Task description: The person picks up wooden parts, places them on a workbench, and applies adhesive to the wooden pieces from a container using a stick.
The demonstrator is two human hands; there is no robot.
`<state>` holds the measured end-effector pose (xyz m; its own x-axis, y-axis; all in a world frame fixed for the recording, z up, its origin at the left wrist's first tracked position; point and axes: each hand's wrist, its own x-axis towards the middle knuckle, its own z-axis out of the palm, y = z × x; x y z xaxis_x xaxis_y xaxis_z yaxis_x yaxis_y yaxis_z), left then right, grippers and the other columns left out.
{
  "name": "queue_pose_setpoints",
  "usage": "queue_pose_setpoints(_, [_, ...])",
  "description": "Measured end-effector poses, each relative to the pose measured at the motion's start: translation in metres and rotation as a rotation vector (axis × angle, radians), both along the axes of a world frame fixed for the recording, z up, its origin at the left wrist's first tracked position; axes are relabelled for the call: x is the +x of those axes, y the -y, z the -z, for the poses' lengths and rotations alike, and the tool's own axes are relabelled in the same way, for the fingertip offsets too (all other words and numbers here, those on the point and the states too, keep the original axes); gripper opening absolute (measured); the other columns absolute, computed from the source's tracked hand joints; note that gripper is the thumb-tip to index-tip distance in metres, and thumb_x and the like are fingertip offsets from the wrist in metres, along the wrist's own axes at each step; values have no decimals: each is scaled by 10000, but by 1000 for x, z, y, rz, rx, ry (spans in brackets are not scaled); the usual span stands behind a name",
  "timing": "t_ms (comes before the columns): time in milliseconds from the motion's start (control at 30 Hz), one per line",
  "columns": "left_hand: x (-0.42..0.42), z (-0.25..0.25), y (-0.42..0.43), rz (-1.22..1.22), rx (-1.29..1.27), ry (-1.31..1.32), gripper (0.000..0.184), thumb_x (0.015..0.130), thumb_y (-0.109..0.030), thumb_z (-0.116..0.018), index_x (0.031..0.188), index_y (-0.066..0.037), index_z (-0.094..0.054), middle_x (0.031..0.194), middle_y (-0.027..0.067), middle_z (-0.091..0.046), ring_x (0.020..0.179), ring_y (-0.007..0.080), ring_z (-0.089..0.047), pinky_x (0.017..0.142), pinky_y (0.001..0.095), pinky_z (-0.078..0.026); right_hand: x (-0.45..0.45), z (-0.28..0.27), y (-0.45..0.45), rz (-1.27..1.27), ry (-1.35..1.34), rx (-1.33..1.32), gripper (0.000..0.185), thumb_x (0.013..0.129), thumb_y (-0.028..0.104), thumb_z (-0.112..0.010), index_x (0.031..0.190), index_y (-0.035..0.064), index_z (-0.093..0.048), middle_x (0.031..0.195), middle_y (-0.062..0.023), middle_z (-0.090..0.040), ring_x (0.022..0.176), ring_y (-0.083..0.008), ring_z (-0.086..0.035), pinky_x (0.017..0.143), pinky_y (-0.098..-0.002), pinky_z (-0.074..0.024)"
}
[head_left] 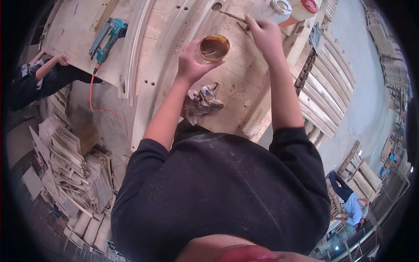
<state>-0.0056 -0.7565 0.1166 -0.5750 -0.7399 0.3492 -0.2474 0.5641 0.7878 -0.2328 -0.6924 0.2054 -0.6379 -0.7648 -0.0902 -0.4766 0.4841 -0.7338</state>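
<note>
A crumpled sheet (pixel 204 104), its markings unreadable, is lying by the worktop's (pixel 244 81) near edge. Beyond, a worker's left hand (pixel 190 62) is gripping a brown-stained cup (pixel 214 48); the right hand (pixel 265 37) is pinching a thin stick (pixel 233 17). Containers (pixel 299 14) are standing toward the right edge.

We're straight onto a black shirt (pixel 227 187), filling the lower middle of the frame, with a rounded neckline (pixel 222 238) down by the bottom edge. Pale specks dot the cloth left of centre, and yes, we spot a whitish smudge along its upper edge! Towards the right, we catch a faint pale line slanting down the fabric. Short left sleeve (pixel 144 157), short right sleeve (pixel 299 150), and further up we find bare forearms (pixel 166 113), a bare left hand (pixel 190 63) and a bare right hand (pixel 267 37).
</note>
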Motion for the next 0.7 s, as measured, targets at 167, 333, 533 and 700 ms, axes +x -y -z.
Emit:
queue_pose_setpoints(167, [-7, 35, 11, 54, 109, -116, 808, 592, -337, -949, 1253, -31, -600, 1215, 156, -646, 1145, 322, -625, 1011, 414, -505, -36, 37, 127, -209, -566, 348, 362, 834, 340, -648, 880, -3, -754, 897, -224, -719, 890, -366, -706, 811, -475, -543])
queue_pose_setpoints(333, [-8, 28, 12, 67, 69, -123, 789, 574, -322, -950, 1226, -23, -620, 1224, 174, -639, 1203, 345, -588, 1021, 428, -495, -29, 17, 170, -539, -664, 554, 279, 795, 223, -676, 893, -30, -741, 945, -257, -708, 908, -390, -704, 809, -463, -554])
queue_pose_setpoints(533, [-8, 37, 14, 32, 93, -127, 803, 577, -360, -950, 1232, -27, -624, 1227, 162, -650, 1221, 340, -581, 1041, 438, -478, -30, 15, 194, -588, -765, 667, 339, 817, 312, -720, 854, -25, -742, 934, -244, -712, 910, -384, -703, 771, -450, -554])
queue_pose_setpoints(700, [-8, 39, 14, 36, 91, -135, 775, 574, -350, -945, 1209, -37, -630, 1213, 163, -655, 1233, 344, -572, 1036, 436, -484, -14, 9, 186, -558, -771, 757, 386, 833, 356, -698, 885, -24, -743, 970, -248, -710, 930, -371, -702, 784, -443, -549])
